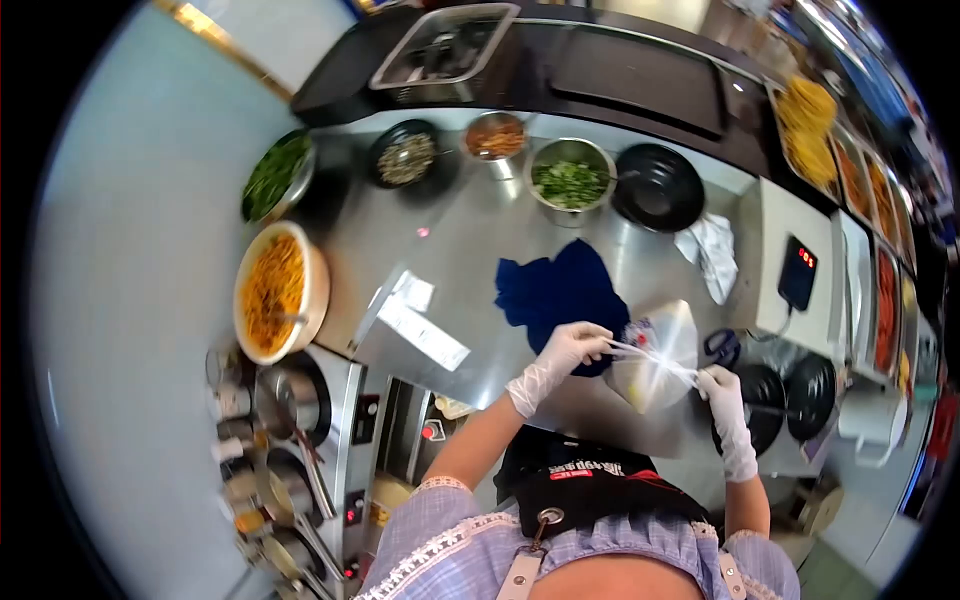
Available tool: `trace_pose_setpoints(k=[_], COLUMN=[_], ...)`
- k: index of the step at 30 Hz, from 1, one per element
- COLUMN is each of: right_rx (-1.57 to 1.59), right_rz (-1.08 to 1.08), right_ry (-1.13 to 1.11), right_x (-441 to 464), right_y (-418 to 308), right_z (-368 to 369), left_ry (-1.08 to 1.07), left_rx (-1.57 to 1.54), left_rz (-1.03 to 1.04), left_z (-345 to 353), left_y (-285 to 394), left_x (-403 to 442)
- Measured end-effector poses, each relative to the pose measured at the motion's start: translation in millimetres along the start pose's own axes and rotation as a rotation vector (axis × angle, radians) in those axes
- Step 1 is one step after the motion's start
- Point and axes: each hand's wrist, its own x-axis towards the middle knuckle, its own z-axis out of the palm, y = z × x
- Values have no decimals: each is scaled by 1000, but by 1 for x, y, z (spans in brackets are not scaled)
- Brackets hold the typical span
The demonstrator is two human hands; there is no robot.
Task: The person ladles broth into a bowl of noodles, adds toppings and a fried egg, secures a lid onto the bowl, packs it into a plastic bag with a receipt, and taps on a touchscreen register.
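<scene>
A white plastic bag with something inside stands at the near edge of the steel counter, its top gathered between my hands. My gloved left hand pinches one handle of the bag and pulls it to the left. On the other side my gloved right hand grips the other handle, so both are stretched taut across the top. The contents are mostly hidden by the cloudy plastic. Just behind my left hand lies a crumpled dark blue cloth. Blue-handled scissors rest close to my right hand.
Along the back are a bowl of chopped greens, a black bowl and a white cloth. Paper slips lie left of centre, near a tub of orange shreds. Pots stand at lower left, black bowls at right.
</scene>
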Motion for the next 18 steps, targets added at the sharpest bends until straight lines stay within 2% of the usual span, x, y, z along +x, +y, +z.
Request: trace_pose_setpoints(k=[2, 3, 5, 7, 8, 9, 10, 11, 13, 15, 16, 18], right_rx=[75, 100, 229, 232, 235, 241, 236, 205, 174, 203, 260, 308], right_rz=[9, 23, 96, 91, 54, 17, 11, 16, 13, 26, 5, 21], right_ry=[-48, -64, -74, -151, -189, -225, -235, -265, -295, -314, -337, -356], right_x=[0, -2, -9, -12, -15, -18, -19, -22, -22, -25, -26, -24], right_y=[3, -1, -11, -12, -13, -15, -16, -16, -24, -31, -33, -35], right_z=[-5, -5, -4, -8, -7, -6, -6, -7, -5, -1, -1, 2], left_ry=[33, 168, 610, 1028, 1139, 1250, 1339, 1363, 1278, 1244, 1179, 1215], left_rx=[-69, -50, -115, -295, -383, -360, -397, -372, -304, -191, -281, -323], left_rz=[76, 164, 121, 393, 475, 357, 349, 335, 400, 513, 472, 439], left_z=[-17, -33, -65, -117, -143, -158, -173, -191, -209, -219, -217, -214], left_y=[-12, -21, -24, -61, -72, -62, -61, -66, -63, -61, -53, -39], left_x=[-23, -35, -68, -86, -96, -115, -122, -124, -115, -87, -75, -44])
